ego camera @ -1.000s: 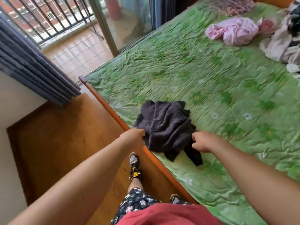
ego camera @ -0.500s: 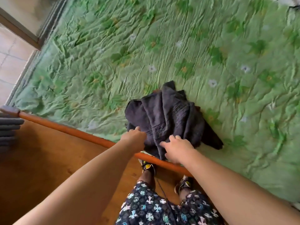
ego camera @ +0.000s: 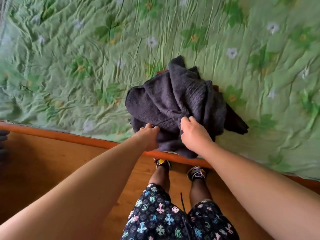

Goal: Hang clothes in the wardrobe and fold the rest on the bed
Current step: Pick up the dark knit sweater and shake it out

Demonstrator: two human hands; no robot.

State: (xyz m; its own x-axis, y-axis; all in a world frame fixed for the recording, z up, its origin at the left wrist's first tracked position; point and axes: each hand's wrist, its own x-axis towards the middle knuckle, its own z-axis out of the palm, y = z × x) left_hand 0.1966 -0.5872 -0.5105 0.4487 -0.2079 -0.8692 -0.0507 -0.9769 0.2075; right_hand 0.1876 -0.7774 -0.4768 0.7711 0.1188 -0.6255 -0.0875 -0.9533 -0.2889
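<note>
A crumpled dark grey knitted garment [ego camera: 174, 101] lies bunched at the near edge of the bed, on the green flowered bedspread [ego camera: 86, 58]. Its lower part hangs over the orange wooden bed rail [ego camera: 60, 135]. My left hand [ego camera: 149, 135] grips the garment's near left edge with curled fingers. My right hand [ego camera: 194, 134] pinches a fold of the knit just to the right, at the garment's near middle. A darker flap [ego camera: 237, 122] sticks out to the right on the spread.
I stand tight against the bed rail; my legs, patterned shorts [ego camera: 164, 217] and shoes [ego camera: 197, 173] are below on the wooden floor [ego camera: 43, 170]. The wrinkled bedspread stretches far beyond the garment. A dark curtain edge [ego camera: 2, 137] shows at far left.
The view has tilted down and closer to the bed edge. Both hands have closed in on the garment's near edge, and the cloth has bunched up higher.
</note>
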